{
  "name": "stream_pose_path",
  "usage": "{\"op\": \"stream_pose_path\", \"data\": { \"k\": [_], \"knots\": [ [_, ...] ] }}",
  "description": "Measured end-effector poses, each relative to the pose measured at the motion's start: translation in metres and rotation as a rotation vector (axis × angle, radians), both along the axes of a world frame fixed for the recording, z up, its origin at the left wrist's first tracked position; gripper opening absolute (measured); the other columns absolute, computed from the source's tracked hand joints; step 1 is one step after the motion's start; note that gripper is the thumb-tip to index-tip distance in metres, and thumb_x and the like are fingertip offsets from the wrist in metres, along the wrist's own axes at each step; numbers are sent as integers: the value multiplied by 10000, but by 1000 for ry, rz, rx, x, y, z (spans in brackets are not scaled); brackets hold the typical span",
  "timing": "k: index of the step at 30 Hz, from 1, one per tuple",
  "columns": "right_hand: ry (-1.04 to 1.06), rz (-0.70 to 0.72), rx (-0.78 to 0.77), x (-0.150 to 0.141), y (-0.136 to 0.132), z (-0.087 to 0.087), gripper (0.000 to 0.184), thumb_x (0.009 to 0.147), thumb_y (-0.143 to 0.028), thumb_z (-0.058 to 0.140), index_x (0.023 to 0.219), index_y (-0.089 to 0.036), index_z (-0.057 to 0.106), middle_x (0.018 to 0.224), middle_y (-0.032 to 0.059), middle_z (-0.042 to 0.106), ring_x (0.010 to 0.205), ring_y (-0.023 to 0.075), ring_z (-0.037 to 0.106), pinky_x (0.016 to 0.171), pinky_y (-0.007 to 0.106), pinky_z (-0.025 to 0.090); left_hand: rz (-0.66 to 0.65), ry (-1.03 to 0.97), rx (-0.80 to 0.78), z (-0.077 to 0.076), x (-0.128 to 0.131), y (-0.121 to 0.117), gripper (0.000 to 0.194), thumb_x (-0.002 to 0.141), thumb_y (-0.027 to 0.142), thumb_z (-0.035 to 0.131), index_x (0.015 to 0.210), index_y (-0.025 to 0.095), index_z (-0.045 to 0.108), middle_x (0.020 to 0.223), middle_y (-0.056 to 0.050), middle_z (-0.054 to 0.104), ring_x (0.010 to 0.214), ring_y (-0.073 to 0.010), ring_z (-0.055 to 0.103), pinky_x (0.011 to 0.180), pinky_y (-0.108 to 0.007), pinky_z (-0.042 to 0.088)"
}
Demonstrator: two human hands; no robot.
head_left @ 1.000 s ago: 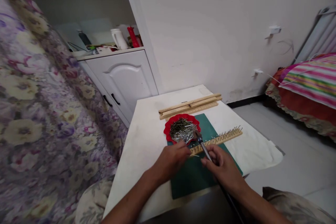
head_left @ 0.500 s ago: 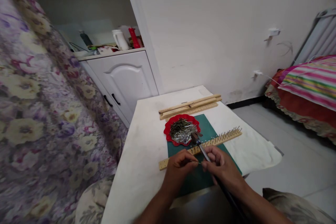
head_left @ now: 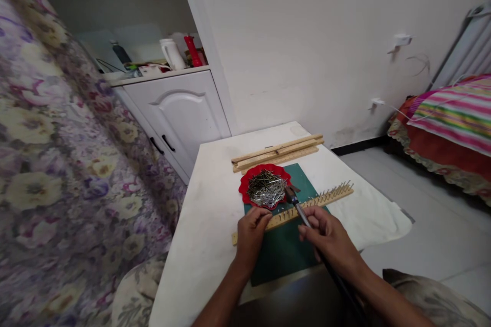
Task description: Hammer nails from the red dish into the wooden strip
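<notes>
Head view: wooden strip lies over green mat, running from 8 o'clock to 2 o'clock. Standing nails fill it from the 2 o'clock end to past the middle, so judged well over half done. Left over: the stretch toward 8 o'clock, no nails seen there, partly hidden by the left hand. That hand's thumb and fingers are pinched narrow at the strip, just beyond the row's last nails; cannot tell if a nail is between them. Right hand, at 4 o'clock of the strip's middle, is closed around a hammer, head up toward 11 o'clock. Red bowl at 11 o'clock holds plenty of loose nails. More wooden pieces at 12 o'clock, beyond the bowl.
</notes>
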State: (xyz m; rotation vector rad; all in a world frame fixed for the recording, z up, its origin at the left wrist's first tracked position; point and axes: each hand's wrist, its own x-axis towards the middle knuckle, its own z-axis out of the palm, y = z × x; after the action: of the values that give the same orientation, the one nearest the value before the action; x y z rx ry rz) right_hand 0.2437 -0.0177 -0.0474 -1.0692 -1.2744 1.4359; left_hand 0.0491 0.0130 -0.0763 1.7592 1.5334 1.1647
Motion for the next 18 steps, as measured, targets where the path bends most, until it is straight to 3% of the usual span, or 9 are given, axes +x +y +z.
{"op": "stream_pose_path", "data": {
  "k": [7, 18],
  "knots": [
    [-56, 2, -11, -1, -2, 5, 167, 776, -298, 570, 878, -192, 492, 590, -79, 540, 339, 43, 371, 291, 143, 314, -2, 129, 29, -13, 7, 5, 150, 804, 267, 531, 730, 196, 641, 718, 16, 616, 690, -128, 568, 655, -231, 419],
    [-68, 2, -21, 0, -2, 4, 156, 769, -302, 575, 829, -199, 476, 587, -76, 547, 328, 46, 375, 297, 152, 322, -4, 244, 26, -18, 8, 8, 137, 810, 229, 517, 758, 207, 642, 759, 12, 632, 714, -132, 573, 675, -242, 415]
  ]
}}
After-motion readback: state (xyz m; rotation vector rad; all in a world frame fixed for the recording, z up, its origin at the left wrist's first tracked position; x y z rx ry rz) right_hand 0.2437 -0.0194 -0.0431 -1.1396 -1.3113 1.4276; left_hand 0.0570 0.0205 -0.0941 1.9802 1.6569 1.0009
